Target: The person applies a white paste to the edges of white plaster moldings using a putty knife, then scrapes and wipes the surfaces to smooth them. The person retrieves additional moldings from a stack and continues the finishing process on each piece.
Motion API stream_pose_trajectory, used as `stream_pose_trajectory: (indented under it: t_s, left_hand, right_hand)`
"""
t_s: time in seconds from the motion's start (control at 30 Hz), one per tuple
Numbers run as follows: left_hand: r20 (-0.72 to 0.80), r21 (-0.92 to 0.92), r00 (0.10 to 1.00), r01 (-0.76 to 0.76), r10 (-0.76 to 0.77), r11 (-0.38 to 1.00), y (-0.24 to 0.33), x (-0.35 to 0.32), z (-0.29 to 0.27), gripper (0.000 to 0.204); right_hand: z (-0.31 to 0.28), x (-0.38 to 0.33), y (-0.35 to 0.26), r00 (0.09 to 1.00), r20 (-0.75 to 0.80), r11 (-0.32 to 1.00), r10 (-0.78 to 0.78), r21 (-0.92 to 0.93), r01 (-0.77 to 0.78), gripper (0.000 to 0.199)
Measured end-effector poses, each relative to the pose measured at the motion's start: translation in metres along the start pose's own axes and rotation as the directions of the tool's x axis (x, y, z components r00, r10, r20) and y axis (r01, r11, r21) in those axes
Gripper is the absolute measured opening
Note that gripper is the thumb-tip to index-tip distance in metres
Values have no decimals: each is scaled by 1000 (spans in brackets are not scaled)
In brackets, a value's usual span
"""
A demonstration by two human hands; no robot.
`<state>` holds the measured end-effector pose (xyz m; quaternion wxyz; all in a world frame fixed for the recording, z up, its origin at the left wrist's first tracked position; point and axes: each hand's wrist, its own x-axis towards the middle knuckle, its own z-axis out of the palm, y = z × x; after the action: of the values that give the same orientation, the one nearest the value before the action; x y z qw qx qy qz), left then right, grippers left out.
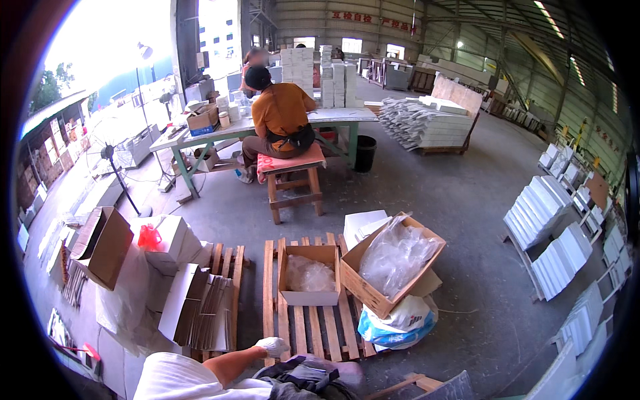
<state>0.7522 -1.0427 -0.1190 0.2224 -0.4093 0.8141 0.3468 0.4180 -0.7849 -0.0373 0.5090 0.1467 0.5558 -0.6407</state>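
the l. hand in a white glove [273, 347] was held low by the near end of a slatted brown wooden pallet [269, 293]. its fingers were seen partly curled, but whether anything was gripped couldn't be told. the r. hand was out of view, so its grip couldn't be told either. on the pallet, ahead & slightly r. of the glove, an open cardboard box, white outside & brown inside [309, 298], was placed upright, w/ crumpled clear plastic film [310, 273] inside. just r. of it, a larger brown cardboard box [363, 290] was tilted, filled w/ more clear film, w/ a white-&-blue plastic sack [400, 323] below. to the l., flat cardboard pieces [213, 313] were stood close together on edge; farther l., a red plastic bag [149, 237] was left atop a white box [175, 247]. beyond, a co-worker in an orange-brown top [283, 110] was seated, back turned, on a red-topped wooden stool [293, 200] at a long green-legged table [343, 115], where white slabs [297, 67] were stacked. a black bucket [365, 155] was set by the table's r. end.
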Motion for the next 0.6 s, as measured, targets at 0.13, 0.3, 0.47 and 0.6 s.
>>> stream_pose_trajectory:
  t_s: [0.13, 0.3, 0.47, 0.6]
  left_hand:
    - [-107, -32, 987, -127, 123, 991, -45, 28, 30, 41]
    - [-20, -43, 995, -100, 99, 994, -105, 59, 58, 39]
    - [33, -43, 998, -60, 61, 997, -89, 79, 49, 46]
    - [-12, -61, 991, -130, 130, 990, -66, 95, 42, 48]
  right_hand:
    - [16, 3, -13, 999, 34, 1000, -14, -2, 14, 71]
    - [30, 7, -26, 998, 65, 1000, -14, 8, 13, 69]
    - [20, 11, -47, 997, 40, 998, -61, 27, 60, 67]
    - [6, 18, -71, 996, 17, 996, -87, 33, 87, 65]
